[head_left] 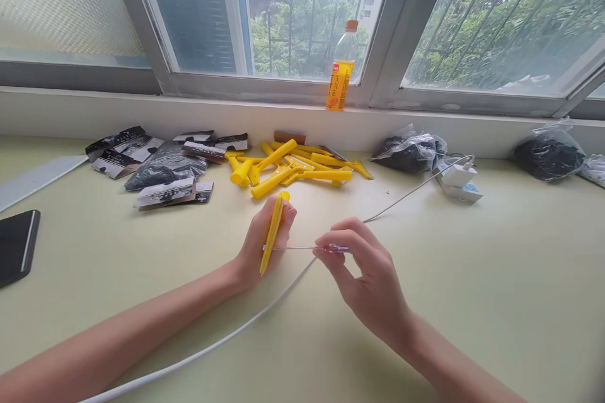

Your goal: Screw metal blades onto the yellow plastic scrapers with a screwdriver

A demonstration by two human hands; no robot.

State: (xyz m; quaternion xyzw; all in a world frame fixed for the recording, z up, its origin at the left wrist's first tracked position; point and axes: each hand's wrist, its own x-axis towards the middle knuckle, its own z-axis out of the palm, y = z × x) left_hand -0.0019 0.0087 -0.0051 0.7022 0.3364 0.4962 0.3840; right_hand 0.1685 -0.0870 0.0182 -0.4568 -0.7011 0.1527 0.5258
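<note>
My left hand [258, 242] is closed around a yellow scraper [273, 233], held upright on edge with its handle end pointing away from me. Between the fingertips of my right hand [371, 271] is a screwdriver [336, 248] with a clear purplish handle. Its thin shaft runs level to the left and its tip meets the side of the scraper; a small metal bit shows at the scraper's far side. Just beyond my hands lies a heap of similar yellow scrapers [302, 167].
Black-and-white cardboard packaging [165, 192] and a dark plastic bag [165, 164] lie at the back left. A white cable [212, 346] crosses under my hands to a white charger [458, 176]. A phone [17, 249] sits left, a drink bottle [341, 75] on the sill, bagged black items [409, 150] back right.
</note>
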